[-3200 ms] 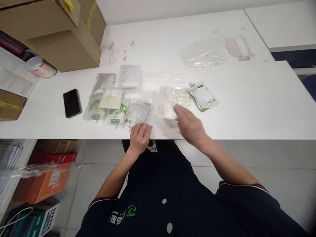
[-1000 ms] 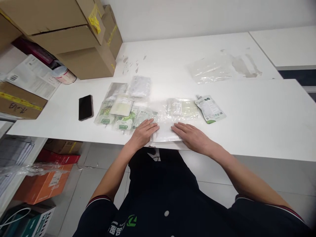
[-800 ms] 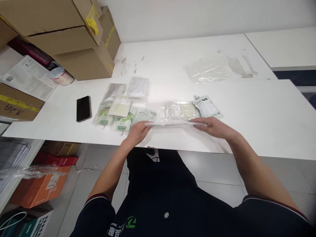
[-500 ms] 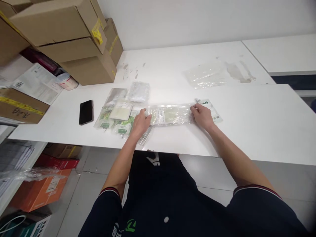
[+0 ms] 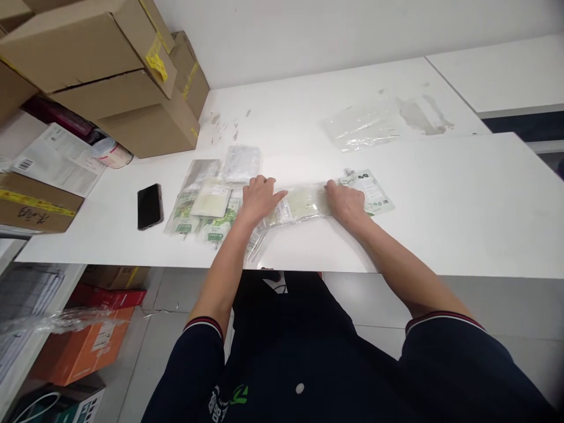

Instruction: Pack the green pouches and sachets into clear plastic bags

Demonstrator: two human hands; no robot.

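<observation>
A clear plastic bag (image 5: 302,204) holding pale green sachets lies folded on the white table (image 5: 440,205). My left hand (image 5: 259,198) presses flat on its left end, fingers stretched out. My right hand (image 5: 346,201) presses on its right end, fingers lying over the plastic. A pile of green and white sachets (image 5: 202,202) lies just left of my left hand. A single white and green pouch (image 5: 370,191) lies just beyond my right hand.
A black phone (image 5: 150,205) lies left of the sachets. Cardboard boxes (image 5: 110,76) are stacked at the back left, with a small tub (image 5: 112,154) and papers (image 5: 57,158) beside them. An empty clear bag (image 5: 361,123) lies at the back. Boxes (image 5: 83,341) stand under the table.
Both hands lifted the near edge of the clear bag, folded it away over the sachets, and now press the folded bag down further from the table edge.
</observation>
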